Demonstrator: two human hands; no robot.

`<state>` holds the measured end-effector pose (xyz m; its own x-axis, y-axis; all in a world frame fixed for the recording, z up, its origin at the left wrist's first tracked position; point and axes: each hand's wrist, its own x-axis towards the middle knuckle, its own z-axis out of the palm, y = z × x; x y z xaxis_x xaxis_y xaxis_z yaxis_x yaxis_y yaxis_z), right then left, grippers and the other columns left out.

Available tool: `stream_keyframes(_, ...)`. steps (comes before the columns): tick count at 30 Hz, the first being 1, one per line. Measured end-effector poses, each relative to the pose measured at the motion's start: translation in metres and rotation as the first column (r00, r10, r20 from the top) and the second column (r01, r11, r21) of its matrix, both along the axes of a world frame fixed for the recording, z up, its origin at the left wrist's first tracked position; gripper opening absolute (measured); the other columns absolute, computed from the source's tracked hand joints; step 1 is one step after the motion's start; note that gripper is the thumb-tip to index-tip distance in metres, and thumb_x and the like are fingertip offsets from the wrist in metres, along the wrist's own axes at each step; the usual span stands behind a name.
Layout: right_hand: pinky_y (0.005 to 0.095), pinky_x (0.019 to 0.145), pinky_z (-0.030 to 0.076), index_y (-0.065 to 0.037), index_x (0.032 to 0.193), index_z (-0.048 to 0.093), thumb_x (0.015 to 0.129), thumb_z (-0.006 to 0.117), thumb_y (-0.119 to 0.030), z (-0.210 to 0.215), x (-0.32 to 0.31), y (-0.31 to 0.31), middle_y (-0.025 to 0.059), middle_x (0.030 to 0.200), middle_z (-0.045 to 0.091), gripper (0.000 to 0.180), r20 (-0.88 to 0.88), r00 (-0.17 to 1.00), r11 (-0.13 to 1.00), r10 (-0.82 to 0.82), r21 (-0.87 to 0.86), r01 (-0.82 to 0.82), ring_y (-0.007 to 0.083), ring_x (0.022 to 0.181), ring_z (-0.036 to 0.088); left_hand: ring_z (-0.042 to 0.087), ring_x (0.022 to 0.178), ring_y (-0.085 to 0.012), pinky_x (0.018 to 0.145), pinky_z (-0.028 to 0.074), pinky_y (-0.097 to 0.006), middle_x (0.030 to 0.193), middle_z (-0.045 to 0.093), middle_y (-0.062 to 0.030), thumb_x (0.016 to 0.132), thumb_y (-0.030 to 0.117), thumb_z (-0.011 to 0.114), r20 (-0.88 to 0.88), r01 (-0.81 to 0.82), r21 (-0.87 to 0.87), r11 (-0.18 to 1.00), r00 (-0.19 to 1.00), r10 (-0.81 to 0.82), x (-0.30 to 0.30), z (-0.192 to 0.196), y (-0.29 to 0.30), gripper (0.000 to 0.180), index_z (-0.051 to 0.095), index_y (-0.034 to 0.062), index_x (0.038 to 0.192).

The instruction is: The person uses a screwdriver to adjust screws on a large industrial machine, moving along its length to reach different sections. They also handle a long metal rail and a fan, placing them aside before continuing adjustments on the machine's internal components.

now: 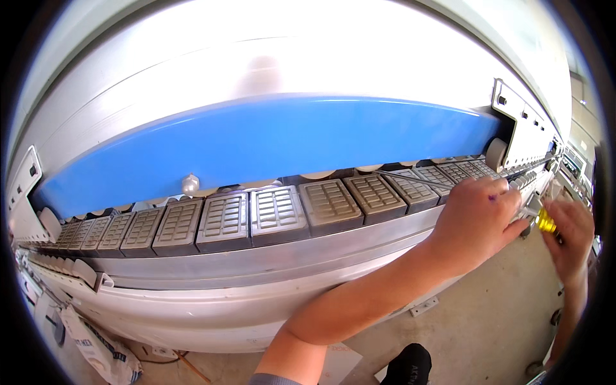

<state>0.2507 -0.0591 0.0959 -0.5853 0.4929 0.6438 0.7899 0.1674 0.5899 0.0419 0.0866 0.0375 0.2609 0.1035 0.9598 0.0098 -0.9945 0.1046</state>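
At the right, my left hand (478,208) is closed round a thin metal rod (414,178). The rod points left over the row of metal mould plates (333,200), its end close to the lower edge of the blue panel (289,131). Beyond the left hand, my right hand (571,234) is closed on a yellow, see-through handle (546,221). Rod and handle line up like one long screwdriver; my left hand hides the middle part. Each mould plate has raised rectangular cells, and the plates sit edge to edge in a curved-looking line.
White brackets (520,122) with rollers (496,154) stand at both ends of the panel. A metal rail (256,266) and a white machine side (212,314) run below the plates. A printed sack (99,346) lies lower left. My dark shoe (410,366) is on the floor.
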Motion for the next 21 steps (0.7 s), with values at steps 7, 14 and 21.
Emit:
stream_keyframes(7, 0.0389, 0.072, 0.052, -0.005, 0.118, 0.069, 0.063, 0.082, -0.004, -0.061, -0.004, -0.005, 0.0133, 0.095, 0.071, 0.056, -0.261, 0.965, 0.994, -0.007, -0.103, -0.021, 0.0287, 0.083, 0.067, 0.063, 0.086, -0.0265, 0.076, 0.049, -0.041, 0.088, 0.064, -0.0068, 0.079, 0.019, 0.076, -0.392, -0.006, 0.013, 1.000, 0.920, 0.011, -0.006, -0.014, 0.005, 0.025, 0.067, 0.0069, 0.098)
stream_keyframes(14, 0.0344, 0.088, 0.049, -0.006, 0.127, 0.064, 0.074, 0.078, 0.002, 0.054, 0.010, -0.006, 0.0100, 0.111, 0.065, 0.056, -0.190, 0.978, 0.954, -0.087, -0.297, 0.028, 0.0225, 0.098, 0.061, 0.054, 0.105, -0.0294, 0.093, 0.042, -0.044, 0.123, 0.055, -0.0134, 0.081, 0.009, 0.072, 0.033, 0.124, 0.219, 0.968, 0.990, -0.135, -0.016, -0.004, 0.003, 0.055, 0.055, 0.0063, 0.134)
stream_keyframes(21, 0.0179, 0.058, 0.042, 0.000, 0.120, 0.070, 0.083, 0.075, -0.001, 0.115, -0.113, -0.032, -0.0048, 0.074, 0.062, 0.037, -0.328, 0.812, 0.722, -0.483, -0.674, 0.157, 0.0002, 0.065, 0.052, 0.059, 0.087, -0.0254, 0.077, 0.046, -0.039, 0.102, 0.062, -0.0094, 0.081, 0.003, 0.072, 0.191, 0.171, 0.205, 0.964, 0.959, -0.211, -0.023, 0.009, 0.002, 0.044, 0.062, 0.0082, 0.123)
